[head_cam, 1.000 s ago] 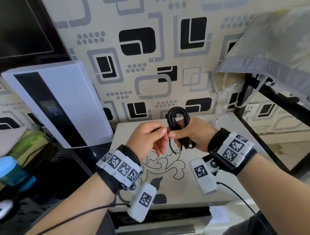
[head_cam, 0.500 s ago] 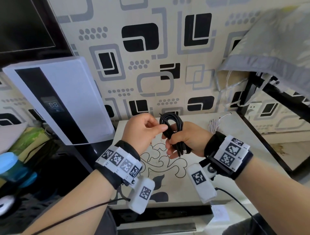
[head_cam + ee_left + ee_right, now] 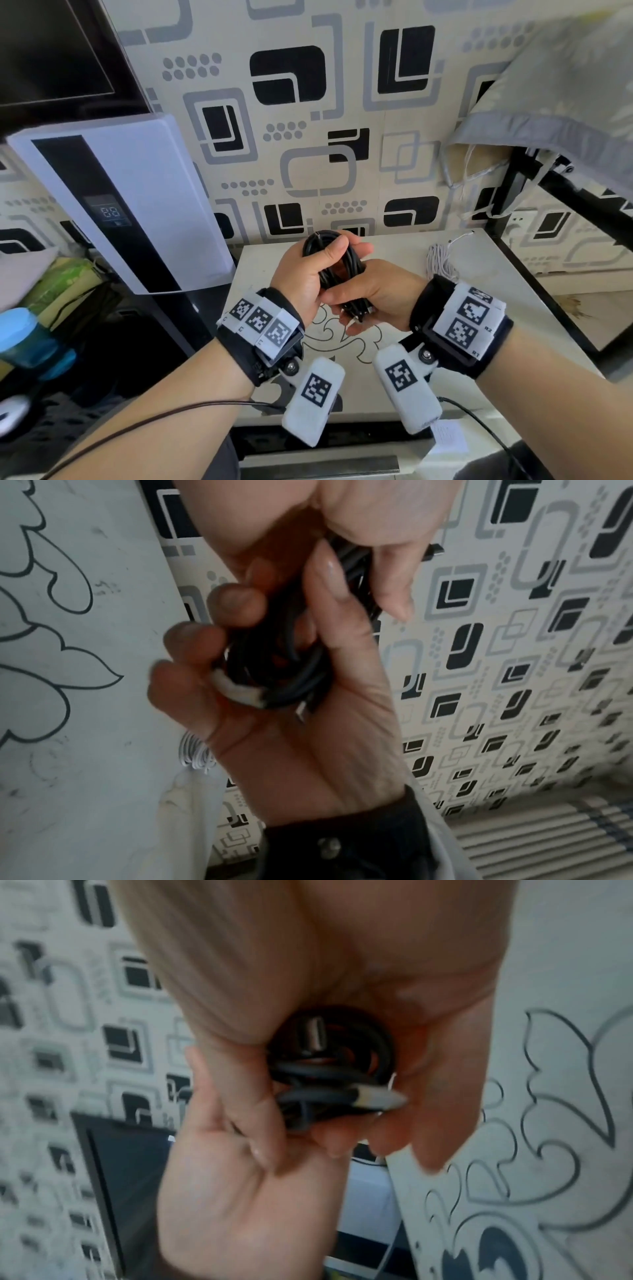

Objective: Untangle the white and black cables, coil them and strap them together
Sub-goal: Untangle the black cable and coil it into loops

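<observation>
The black cable (image 3: pixel 342 270) is bunched into a narrow coil held upright above the table (image 3: pixel 486 308). My left hand (image 3: pixel 325 257) grips the coil's top, thumb pressed over it. My right hand (image 3: pixel 356 303) is curled round its lower part. In the right wrist view the black cable (image 3: pixel 329 1069) shows a metal USB plug (image 3: pixel 313 1034) and a pale tip (image 3: pixel 377 1096) at the coil's end. The left wrist view shows the black cable (image 3: pixel 274 658) inside the right hand's curled fingers. The white cable (image 3: pixel 440 262) lies coiled on the table to the right, apart from both hands.
A white appliance (image 3: pixel 137 205) with a black stripe leans at the left, under a dark screen (image 3: pixel 51 51). A grey cloth (image 3: pixel 565 102) hangs over a black frame (image 3: pixel 582 198) at the right. Blue bottles (image 3: pixel 20 339) and clutter lie low at the left.
My left hand has gone from pinching a loose strand beside the coil to gripping the coil's top. The coil has been pressed narrower and has dropped a little in both hands.
</observation>
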### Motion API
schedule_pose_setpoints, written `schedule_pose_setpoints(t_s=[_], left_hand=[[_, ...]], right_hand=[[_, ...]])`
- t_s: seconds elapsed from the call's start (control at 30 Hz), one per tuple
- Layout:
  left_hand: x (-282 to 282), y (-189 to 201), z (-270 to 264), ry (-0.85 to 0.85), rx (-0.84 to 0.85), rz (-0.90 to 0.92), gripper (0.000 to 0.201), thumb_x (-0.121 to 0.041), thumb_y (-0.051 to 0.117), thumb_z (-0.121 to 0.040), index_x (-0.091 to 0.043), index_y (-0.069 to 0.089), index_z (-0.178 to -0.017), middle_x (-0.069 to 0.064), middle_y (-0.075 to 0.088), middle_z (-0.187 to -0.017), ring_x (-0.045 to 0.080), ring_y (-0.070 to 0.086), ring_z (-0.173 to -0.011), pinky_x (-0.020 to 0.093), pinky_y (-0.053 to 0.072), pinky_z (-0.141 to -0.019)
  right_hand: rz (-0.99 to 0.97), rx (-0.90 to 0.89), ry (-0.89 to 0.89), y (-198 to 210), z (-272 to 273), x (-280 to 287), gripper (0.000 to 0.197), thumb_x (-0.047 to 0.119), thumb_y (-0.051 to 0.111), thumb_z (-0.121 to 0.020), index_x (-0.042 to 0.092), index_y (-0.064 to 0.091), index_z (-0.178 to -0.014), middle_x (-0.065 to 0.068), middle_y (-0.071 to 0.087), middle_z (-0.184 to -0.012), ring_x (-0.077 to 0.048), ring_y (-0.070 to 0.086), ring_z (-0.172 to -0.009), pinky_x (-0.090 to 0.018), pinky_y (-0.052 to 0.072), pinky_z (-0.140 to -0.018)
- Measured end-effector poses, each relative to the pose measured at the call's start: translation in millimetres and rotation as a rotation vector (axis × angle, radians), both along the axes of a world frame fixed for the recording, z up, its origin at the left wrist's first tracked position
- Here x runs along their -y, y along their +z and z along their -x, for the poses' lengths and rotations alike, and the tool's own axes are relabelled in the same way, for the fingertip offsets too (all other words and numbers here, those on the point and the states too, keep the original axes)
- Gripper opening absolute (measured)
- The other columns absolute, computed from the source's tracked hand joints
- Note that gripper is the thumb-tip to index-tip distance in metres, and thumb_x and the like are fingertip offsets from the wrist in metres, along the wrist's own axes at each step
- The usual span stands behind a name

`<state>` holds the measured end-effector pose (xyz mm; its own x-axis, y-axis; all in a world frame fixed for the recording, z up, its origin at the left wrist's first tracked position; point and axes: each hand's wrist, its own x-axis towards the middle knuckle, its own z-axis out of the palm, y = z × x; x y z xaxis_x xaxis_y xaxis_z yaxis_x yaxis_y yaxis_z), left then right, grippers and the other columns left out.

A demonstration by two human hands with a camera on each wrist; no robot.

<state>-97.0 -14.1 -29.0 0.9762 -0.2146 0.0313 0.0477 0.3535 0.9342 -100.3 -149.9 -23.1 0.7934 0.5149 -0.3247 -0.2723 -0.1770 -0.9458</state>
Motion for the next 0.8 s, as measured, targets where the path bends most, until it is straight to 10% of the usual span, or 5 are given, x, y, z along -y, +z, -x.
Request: schedule_pose_setpoints(t_s=[0.27, 0.53, 0.67, 0.8], left_hand=[[-3, 9, 7, -0.015, 0.104, 0.109, 0.013, -0.006, 0.062, -0.079, -0.002, 0.06, -0.091, 0.02, 0.069, -0.089, 0.033, 0.068, -0.084, 0.04, 0.057, -0.076], [6, 9, 4, 0.089, 0.016, 0.174, 0.036, -0.032, 0.081, -0.069, -0.01, 0.052, -0.064, 0.003, 0.048, -0.053, 0.017, 0.043, -0.045, 0.029, 0.044, -0.063], [11, 10, -2, 0.21, -0.041, 0.079, 0.035, -0.024, 0.071, -0.08, -0.011, 0.046, -0.059, 0.001, 0.038, -0.046, 0.015, 0.033, -0.038, 0.023, 0.051, -0.062], [17, 6, -14, 0.306, -0.072, 0.014, 0.038, -0.011, 0.06, -0.092, -0.012, 0.043, -0.058, 0.0, 0.037, -0.044, 0.014, 0.032, -0.036, 0.023, 0.05, -0.057]], right_hand=[[0.108, 0.188, 0.066, 5, 9, -9, 0.012, 0.004, 0.07, -0.081, -0.001, 0.062, -0.089, -0.015, 0.06, -0.072, -0.022, 0.055, -0.057, -0.025, 0.045, -0.043], [0.363, 0.442, 0.02, -5, 9, -23, 0.014, 0.004, 0.058, -0.077, 0.006, 0.053, -0.064, -0.002, 0.053, -0.044, -0.017, 0.049, -0.034, -0.025, 0.042, -0.04], [0.474, 0.526, -0.043, -9, 6, -34, 0.013, 0.012, 0.058, -0.082, 0.009, 0.054, -0.071, -0.008, 0.057, -0.06, -0.017, 0.053, -0.044, -0.029, 0.051, -0.045], [0.846, 0.84, 0.059, -12, -4, -38, 0.024, 0.018, 0.04, -0.093, 0.016, 0.033, -0.07, 0.004, 0.035, -0.063, -0.019, 0.044, -0.067, -0.025, 0.029, -0.05]])
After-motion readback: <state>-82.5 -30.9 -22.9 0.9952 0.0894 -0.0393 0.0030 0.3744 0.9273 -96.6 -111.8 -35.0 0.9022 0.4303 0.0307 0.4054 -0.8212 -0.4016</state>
